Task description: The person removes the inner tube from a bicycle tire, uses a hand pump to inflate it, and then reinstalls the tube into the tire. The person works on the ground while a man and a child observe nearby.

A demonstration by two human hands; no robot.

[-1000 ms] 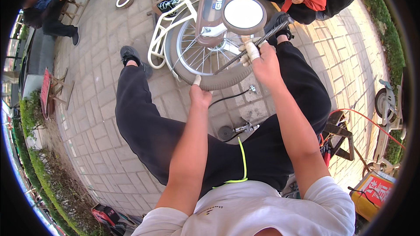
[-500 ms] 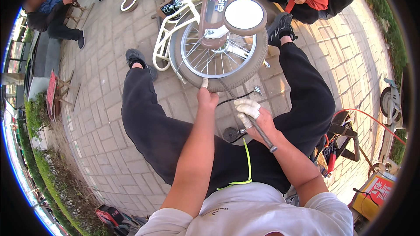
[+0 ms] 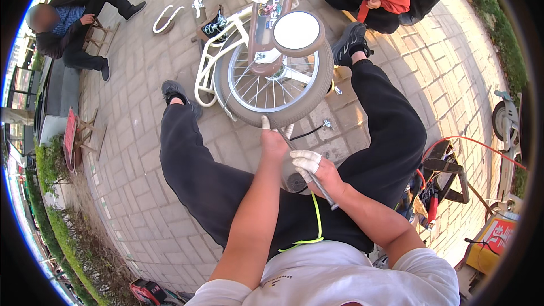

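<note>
A small bicycle wheel lies in front of me, its dark tire [image 3: 307, 106] around a silver rim with spokes. My left hand [image 3: 273, 139] is at the tire's near edge, with a finger and thumb in light finger coverings stretched apart. Between them lies the thin end of a long metal tire lever [image 3: 327, 196]. My right hand [image 3: 317, 171], also with covered fingertips, is closed around the lever's middle. The white bicycle frame [image 3: 212, 56], brown chain guard [image 3: 263, 31] and a white-faced training wheel [image 3: 297, 33] sit beyond and over the wheel.
A black hose with a metal fitting [image 3: 327, 123] lies just past my hands. A U-shaped white part [image 3: 165, 21] rests on the paving. Tools and a red hose [image 3: 470, 140] are at right. A seated person [image 3: 73, 17] is far left; someone in red [image 3: 391, 0] is far right.
The lever's thin end has come away from the rim and tire toward me, to my left hand. A second finger of that hand now shows. The view has shifted slightly.
</note>
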